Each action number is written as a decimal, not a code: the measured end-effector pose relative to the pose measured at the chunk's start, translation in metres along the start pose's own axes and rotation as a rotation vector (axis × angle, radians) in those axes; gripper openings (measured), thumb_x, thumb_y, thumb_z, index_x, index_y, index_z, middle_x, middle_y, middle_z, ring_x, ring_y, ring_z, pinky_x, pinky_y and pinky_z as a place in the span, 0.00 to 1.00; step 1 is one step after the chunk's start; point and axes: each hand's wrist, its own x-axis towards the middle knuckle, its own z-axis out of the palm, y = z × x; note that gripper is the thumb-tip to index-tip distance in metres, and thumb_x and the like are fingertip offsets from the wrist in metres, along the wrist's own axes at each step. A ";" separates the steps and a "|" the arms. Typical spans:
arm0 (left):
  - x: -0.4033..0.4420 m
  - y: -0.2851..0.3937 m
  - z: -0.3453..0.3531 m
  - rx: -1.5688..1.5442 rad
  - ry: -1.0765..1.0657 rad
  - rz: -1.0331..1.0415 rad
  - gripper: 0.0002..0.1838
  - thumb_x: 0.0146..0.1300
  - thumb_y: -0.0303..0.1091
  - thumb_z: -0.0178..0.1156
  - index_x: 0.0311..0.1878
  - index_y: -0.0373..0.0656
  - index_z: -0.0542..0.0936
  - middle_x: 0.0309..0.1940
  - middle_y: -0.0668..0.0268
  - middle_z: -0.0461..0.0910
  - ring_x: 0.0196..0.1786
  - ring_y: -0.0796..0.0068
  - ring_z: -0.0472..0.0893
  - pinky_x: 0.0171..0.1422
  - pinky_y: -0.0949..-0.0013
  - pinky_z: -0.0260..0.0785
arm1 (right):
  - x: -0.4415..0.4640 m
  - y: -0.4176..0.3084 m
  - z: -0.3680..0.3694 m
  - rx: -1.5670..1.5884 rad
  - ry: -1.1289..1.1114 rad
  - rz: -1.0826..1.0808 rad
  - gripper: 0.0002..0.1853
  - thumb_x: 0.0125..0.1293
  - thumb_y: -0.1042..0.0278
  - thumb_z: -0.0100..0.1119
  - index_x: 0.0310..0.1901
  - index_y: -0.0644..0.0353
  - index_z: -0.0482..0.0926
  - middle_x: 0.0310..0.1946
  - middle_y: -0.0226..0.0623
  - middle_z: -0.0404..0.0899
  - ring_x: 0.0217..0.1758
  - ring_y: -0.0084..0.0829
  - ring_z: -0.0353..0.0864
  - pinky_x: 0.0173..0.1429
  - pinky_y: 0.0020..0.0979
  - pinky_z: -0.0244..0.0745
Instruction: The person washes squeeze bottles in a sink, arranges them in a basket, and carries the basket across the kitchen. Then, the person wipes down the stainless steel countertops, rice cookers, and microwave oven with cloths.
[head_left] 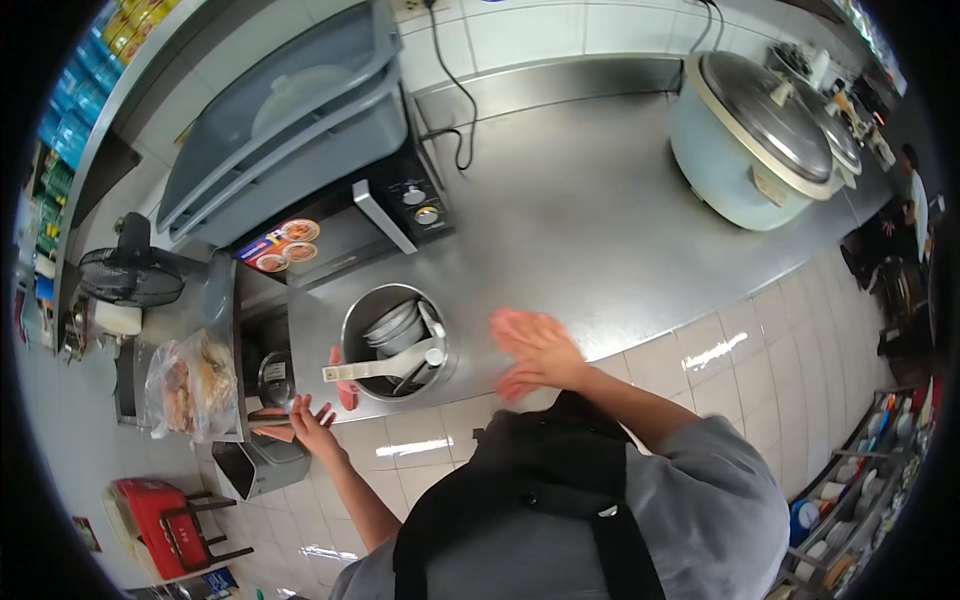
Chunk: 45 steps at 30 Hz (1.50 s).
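My right hand (545, 350) is over a pink cloth (512, 325) at the front of the steel counter (570, 220), its fingers closed on the cloth. To its left stands a round steel pot (447, 350) holding grey bowls (395, 325), a pale long-handled utensil (385, 368) and other utensils. Another pink piece (346, 380), partly hidden, shows at the pot's left side. My left hand (314, 425) is below and left of the pot, fingers spread, with nothing in it.
A microwave (370, 215) with grey tubs (300, 130) on top stands at the back left. Plastic bags of food (190, 385) and a black fan (135, 275) are further left. A large rice cooker (735, 150) stands at the back right. A red chair (160, 520) is lower left.
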 end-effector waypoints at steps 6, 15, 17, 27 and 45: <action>0.088 0.068 0.010 -0.105 0.028 0.122 0.19 0.70 0.40 0.54 0.61 0.48 0.72 0.53 0.68 0.79 0.40 0.73 0.82 0.41 0.73 0.73 | -0.053 0.151 -0.025 0.408 0.262 0.793 0.23 0.65 0.57 0.54 0.61 0.53 0.74 0.63 0.41 0.71 0.63 0.41 0.71 0.58 0.44 0.72; 0.219 0.168 0.090 0.133 0.010 0.266 0.21 0.69 0.34 0.51 0.63 0.41 0.70 0.58 0.63 0.74 0.55 0.73 0.75 0.55 0.68 0.68 | 0.154 0.246 -0.097 0.760 0.347 0.789 0.24 0.68 0.51 0.50 0.53 0.65 0.78 0.47 0.49 0.81 0.49 0.38 0.80 0.55 0.33 0.72; 0.269 0.158 0.092 0.168 0.029 0.206 0.21 0.68 0.32 0.50 0.63 0.41 0.70 0.58 0.62 0.73 0.56 0.72 0.73 0.56 0.68 0.66 | 0.228 0.219 -0.134 0.934 0.382 0.609 0.29 0.67 0.49 0.53 0.56 0.69 0.74 0.52 0.48 0.79 0.54 0.33 0.77 0.58 0.32 0.71; 0.281 0.150 0.076 0.201 0.046 -0.056 0.22 0.63 0.31 0.51 0.61 0.43 0.72 0.44 0.69 0.74 0.43 0.76 0.73 0.47 0.71 0.66 | 0.438 0.245 -0.148 1.501 -0.124 0.080 0.25 0.77 0.57 0.30 0.62 0.69 0.67 0.56 0.49 0.75 0.54 0.35 0.78 0.59 0.32 0.72; 0.335 0.129 0.098 -0.049 -0.329 -0.055 0.28 0.73 0.50 0.45 0.70 0.47 0.64 0.67 0.66 0.67 0.69 0.65 0.64 0.69 0.58 0.53 | 0.175 0.039 -0.104 0.244 0.186 -0.171 0.06 0.57 0.64 0.63 0.36 0.53 0.81 0.27 0.32 0.74 0.34 0.37 0.76 0.38 0.36 0.72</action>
